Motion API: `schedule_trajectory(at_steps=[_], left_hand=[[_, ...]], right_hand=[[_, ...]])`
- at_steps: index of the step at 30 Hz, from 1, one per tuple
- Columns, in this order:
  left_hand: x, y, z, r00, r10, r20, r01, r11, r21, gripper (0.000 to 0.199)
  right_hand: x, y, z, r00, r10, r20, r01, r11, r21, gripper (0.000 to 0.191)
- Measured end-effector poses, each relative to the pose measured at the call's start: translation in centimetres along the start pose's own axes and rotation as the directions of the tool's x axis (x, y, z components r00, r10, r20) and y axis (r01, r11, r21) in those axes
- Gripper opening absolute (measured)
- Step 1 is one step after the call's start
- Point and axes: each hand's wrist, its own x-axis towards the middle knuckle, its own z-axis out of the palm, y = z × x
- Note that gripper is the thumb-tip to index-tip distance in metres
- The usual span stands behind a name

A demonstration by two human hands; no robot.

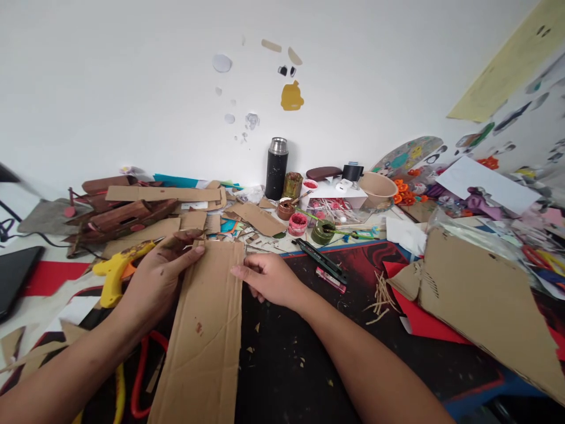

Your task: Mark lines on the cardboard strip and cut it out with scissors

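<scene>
A long strip of brown cardboard (207, 330) runs from the bottom edge up to the middle of the view, creased and with a small reddish-brown stain. My left hand (165, 268) is closed on its upper left edge, thumb on top, with dark smudges on the fingers. On the upper right edge, my right hand (267, 277) pinches the strip between thumb and curled fingers. Just left of my left hand lies a yellow glue gun (112, 274). Red handles (140, 377) show beside the strip's lower left edge.
Beyond the hands stand a black flask (276, 171) and paint jars (323, 231). A dark green cutter (320, 259) lies on the dark mat (300, 353). Large cardboard (481, 300) is at right, brown cardboard models (126, 218) at left.
</scene>
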Motion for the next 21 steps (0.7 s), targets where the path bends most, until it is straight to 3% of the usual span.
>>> schedule_trajectory(at_steps=[4,6,9,13,16,18,21], left_hand=[[-0.3,-0.2,0.4,1.0,-0.009,0.022,0.011,0.998,-0.067,0.076],[-0.5,-0.2,0.5,0.994,-0.081,0.075,0.084,0.995,-0.047,0.077],[-1.1,-0.2,0.4,0.948,-0.218,0.23,0.198,0.974,0.109,0.071],[-2.0,-0.2,0.2,0.902,-0.274,0.335,0.138,0.916,0.378,0.053],[-2.0,0.2,-0.1,0.927,-0.261,0.27,0.125,0.892,0.434,0.054],[-1.5,0.9,-0.5,0.96,-0.216,0.179,0.134,0.913,0.384,0.059],[-0.3,2.7,-1.4,0.998,-0.003,-0.058,0.012,0.986,0.168,0.065]], right_hand=[[0.3,-0.1,-0.2,0.998,-0.022,-0.051,0.029,0.991,0.133,0.055],[0.5,-0.1,-0.6,0.991,-0.038,-0.127,0.062,0.98,0.189,0.055],[0.7,-0.1,-1.4,0.959,-0.034,-0.282,0.107,0.963,0.247,0.056],[0.9,-0.2,-2.0,0.916,-0.04,-0.399,0.148,0.958,0.245,0.059],[0.8,-0.1,-2.0,0.922,-0.043,-0.385,0.147,0.958,0.245,0.06],[0.8,0.0,-2.0,0.926,-0.044,-0.376,0.149,0.955,0.255,0.059],[0.8,0.2,-2.0,0.926,-0.052,-0.375,0.144,0.965,0.221,0.059]])
